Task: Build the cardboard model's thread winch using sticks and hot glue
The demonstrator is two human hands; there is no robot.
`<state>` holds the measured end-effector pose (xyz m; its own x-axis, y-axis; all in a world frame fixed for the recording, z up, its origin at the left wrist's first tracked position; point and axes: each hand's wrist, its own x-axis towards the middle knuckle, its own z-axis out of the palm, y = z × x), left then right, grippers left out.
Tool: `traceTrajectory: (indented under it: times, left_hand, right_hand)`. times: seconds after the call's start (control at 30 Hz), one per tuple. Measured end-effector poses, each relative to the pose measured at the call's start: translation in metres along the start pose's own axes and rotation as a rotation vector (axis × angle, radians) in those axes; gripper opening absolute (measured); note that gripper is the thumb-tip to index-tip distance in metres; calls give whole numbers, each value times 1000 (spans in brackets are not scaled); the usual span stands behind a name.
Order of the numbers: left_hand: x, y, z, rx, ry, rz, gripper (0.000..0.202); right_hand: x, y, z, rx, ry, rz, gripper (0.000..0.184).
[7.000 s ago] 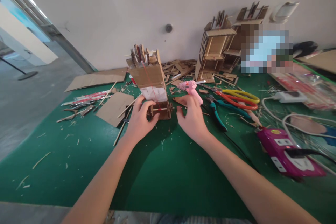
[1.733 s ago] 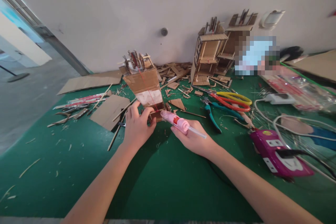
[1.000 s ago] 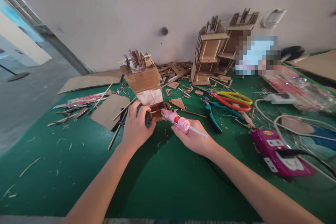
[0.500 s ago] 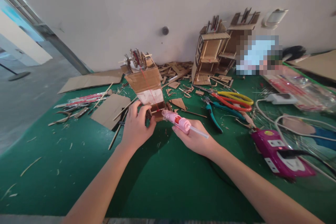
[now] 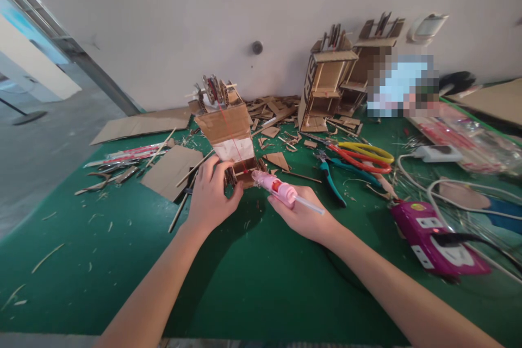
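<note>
A cardboard model [image 5: 228, 119] stands on the green table, with thin discs on a stick at its top and a red string running down its front. My left hand [image 5: 214, 190] grips the model's lower left side, thumb and fingers curled round its edge. Closed round a pink glue gun [image 5: 275, 185] is my right hand [image 5: 305, 215]. A clear glue stick [image 5: 310, 205] sticks out of the gun's rear. The gun's nozzle end is at the model's lower right part; whether the tip touches it I cannot tell.
Two similar cardboard models [image 5: 328, 84] stand by the wall. Right of my hands lie teal-handled pliers [image 5: 332, 182], red-and-yellow-handled scissors [image 5: 362, 155] and a magenta power strip [image 5: 436, 239] with cables. Cardboard scraps [image 5: 269, 111] and a flat cardboard sheet [image 5: 173, 171] lie around.
Almost nothing differs. Both hands, the glue gun and the cardboard model hold practically the same positions; my left fingers have shifted very slightly.
</note>
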<state>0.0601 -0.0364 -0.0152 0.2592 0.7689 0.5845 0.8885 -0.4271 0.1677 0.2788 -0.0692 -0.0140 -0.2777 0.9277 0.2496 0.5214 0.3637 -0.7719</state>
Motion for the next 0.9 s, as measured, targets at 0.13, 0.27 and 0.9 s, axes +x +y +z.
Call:
traceTrajectory:
  times: [0.13,0.27,0.9]
  left_hand:
    - [0,0,0,-10,26,0,30]
    - [0,2,-1,-4,15,11,29]
    - [-1,2,0,-12,10,12,31]
  right_hand:
    - [0,-1,0,15,-12,14,23]
    - [0,-1,-1,12,-17,12,21]
    - [0,-1,0,21,-10,17,21]
